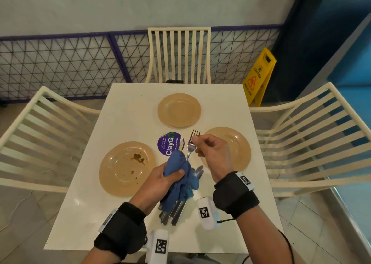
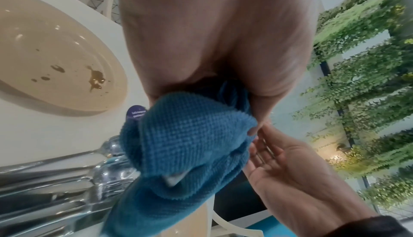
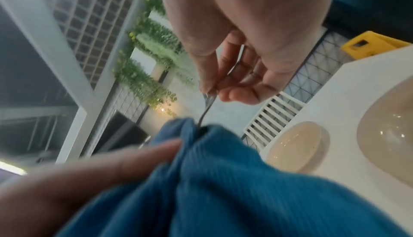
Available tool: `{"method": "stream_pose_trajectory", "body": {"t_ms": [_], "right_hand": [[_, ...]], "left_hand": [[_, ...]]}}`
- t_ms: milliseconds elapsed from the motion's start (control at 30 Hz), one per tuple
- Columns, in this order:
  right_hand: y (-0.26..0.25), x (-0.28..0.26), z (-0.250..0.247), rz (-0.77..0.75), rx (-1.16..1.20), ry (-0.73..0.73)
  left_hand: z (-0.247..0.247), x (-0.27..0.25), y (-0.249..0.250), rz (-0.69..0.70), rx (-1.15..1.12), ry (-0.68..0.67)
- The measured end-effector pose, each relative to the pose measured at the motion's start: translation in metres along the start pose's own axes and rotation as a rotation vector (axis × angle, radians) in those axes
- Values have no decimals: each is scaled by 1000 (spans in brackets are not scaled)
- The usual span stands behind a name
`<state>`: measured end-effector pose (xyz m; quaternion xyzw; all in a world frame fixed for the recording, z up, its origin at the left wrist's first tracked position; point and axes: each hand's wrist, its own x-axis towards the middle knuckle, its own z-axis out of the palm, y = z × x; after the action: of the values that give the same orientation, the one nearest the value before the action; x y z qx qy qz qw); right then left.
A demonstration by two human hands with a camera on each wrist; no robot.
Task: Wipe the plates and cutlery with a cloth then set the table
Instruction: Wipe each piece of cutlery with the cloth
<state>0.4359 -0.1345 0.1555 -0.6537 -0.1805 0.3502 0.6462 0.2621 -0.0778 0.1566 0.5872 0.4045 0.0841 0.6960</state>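
Note:
My left hand grips a bunched blue cloth above the white table, wrapped round the handle of a fork. My right hand pinches the fork near its tines, which point away from me. Under the cloth lies a pile of several pieces of cutlery. Three tan plates stand on the table: a stained one at the left, one at the far middle, one at the right, partly behind my right hand.
A round purple "ClayGo" sticker marks the table's middle. Cream slatted chairs stand at the left, far side and right. A yellow wet-floor sign stands beyond the table's right corner.

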Motion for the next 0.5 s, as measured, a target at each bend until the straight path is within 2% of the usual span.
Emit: {"method": "stream_pose_trajectory", "body": {"t_ms": [133,267,300,433,500], "right_hand": [[7,-10,14,-40,-96,-59],[-6,18,-7,-48,21,114],[-7,21,-10,-46,36,118],[5,7,2,26,-42,-58],[6,15,-1,32,-42,-16]], "left_hand": [[9,8,15,81,59,110],[12,-1,12,75,170,49],[11,-2,11,75,176,39],[10,8,21,83,156,137],[11,11,20,86,169,122]]}}
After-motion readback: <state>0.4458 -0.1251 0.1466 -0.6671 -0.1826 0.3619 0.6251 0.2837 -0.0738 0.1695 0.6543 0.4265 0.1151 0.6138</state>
